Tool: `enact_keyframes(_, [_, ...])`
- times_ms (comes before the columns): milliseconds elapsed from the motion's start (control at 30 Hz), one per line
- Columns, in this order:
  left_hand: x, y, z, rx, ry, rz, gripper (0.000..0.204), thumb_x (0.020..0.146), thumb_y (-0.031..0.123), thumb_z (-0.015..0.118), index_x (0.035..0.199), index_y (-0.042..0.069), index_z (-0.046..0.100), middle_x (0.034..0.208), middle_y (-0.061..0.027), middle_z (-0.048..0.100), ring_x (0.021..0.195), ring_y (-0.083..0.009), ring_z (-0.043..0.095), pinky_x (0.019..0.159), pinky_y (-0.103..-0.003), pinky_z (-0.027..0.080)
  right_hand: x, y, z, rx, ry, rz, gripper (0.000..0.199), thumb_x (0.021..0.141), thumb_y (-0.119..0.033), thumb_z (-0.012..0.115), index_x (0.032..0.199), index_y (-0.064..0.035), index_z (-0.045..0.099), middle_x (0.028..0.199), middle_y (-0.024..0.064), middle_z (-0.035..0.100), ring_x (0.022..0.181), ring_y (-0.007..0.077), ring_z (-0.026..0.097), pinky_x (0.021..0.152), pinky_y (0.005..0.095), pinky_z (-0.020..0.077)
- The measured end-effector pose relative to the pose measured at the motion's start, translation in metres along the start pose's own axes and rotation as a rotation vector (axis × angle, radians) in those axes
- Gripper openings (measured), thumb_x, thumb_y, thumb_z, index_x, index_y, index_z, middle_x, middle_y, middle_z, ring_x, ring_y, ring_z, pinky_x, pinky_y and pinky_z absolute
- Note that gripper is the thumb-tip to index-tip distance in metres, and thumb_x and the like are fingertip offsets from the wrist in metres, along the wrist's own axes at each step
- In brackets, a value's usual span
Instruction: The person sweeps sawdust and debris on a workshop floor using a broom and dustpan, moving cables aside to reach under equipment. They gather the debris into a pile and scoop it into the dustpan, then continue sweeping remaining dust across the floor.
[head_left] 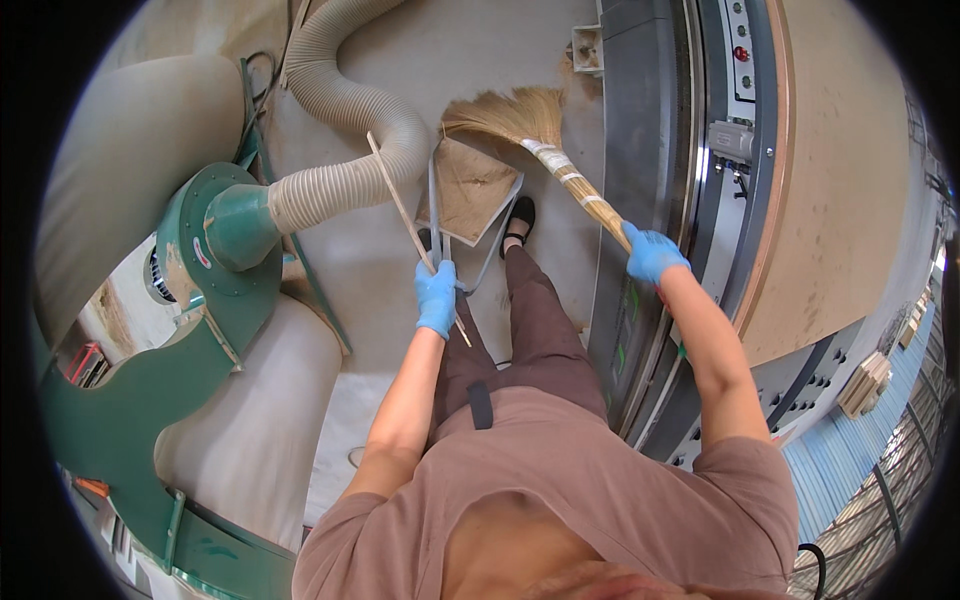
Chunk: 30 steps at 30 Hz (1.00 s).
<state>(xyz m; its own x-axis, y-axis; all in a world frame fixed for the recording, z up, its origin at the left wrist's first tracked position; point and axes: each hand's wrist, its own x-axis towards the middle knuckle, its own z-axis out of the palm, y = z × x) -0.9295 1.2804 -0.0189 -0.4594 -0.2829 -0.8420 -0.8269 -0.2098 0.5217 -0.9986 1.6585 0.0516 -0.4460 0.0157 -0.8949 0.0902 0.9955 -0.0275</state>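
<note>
My right hand [652,254], in a blue glove, is closed round the handle of a straw broom [590,197]. The broom's fanned bristles rest by the floor, at the far edge of a dustpan-like tray [512,196] with a brown, dusty surface and pale rim. My left hand [436,297], also gloved in blue, grips a thin wooden strip [396,196], which slants up past the tray and sticks out below the fist. Grey bands [433,205] run from the same hand towards the tray; whether they are fixed to it I cannot tell.
A ribbed hose [330,194] curves over the floor to a green dust extractor [225,230] with large pale bags on my left. Along my right stands a long grey machine [638,130] with a control panel and a brown board [835,190]. My feet stand close by the tray.
</note>
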Motion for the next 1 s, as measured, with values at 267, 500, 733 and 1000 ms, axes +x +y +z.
enact_keyframes(267, [-0.019,-0.002,0.005,0.008,0.041,-0.015,0.045,0.088,0.010,0.061,0.130,-0.003,0.051,0.083,-0.0056,0.059,0.057,-0.0138,0.057,0.050,-0.029,0.049,0.029,-0.002,-0.011,0.168,0.256,0.041,0.065,0.082,-0.011,0.049,0.146,-0.0128,0.044,0.122,0.0250,0.064,0.111,0.0411,0.063,0.097,0.0486,0.0483])
enact_keyframes(500, [-0.021,-0.016,0.006,-0.021,0.077,-0.012,0.041,0.089,0.011,0.061,0.127,-0.002,0.052,0.080,-0.0066,0.060,0.052,-0.0153,0.059,0.048,-0.030,0.053,0.163,-0.001,0.006,0.302,0.059,0.159,0.049,0.084,-0.011,0.052,0.133,-0.0075,0.055,0.119,0.0224,0.067,0.112,0.0376,0.064,0.096,0.0467,0.0503])
enact_keyframes(733, [-0.009,-0.025,-0.010,-0.020,0.077,-0.010,0.038,0.088,0.010,0.059,0.123,-0.004,0.054,0.078,-0.0070,0.059,0.050,-0.0163,0.056,0.046,-0.031,0.050,0.044,0.020,0.070,0.720,-0.077,0.161,0.068,0.074,-0.010,0.057,0.141,-0.0145,0.051,0.115,0.0257,0.067,0.109,0.0404,0.065,0.094,0.0446,0.0509])
enact_keyframes(1000, [0.012,-0.011,-0.021,0.096,-0.010,0.010,0.020,0.087,0.012,0.057,0.102,-0.001,0.059,0.070,-0.0044,0.057,0.050,-0.0143,0.052,0.045,-0.031,0.044,0.044,-0.014,0.028,0.323,0.217,0.103,0.064,0.078,-0.011,0.052,0.141,-0.0068,0.049,0.120,0.0292,0.064,0.116,0.0426,0.060,0.100,0.0465,0.0474])
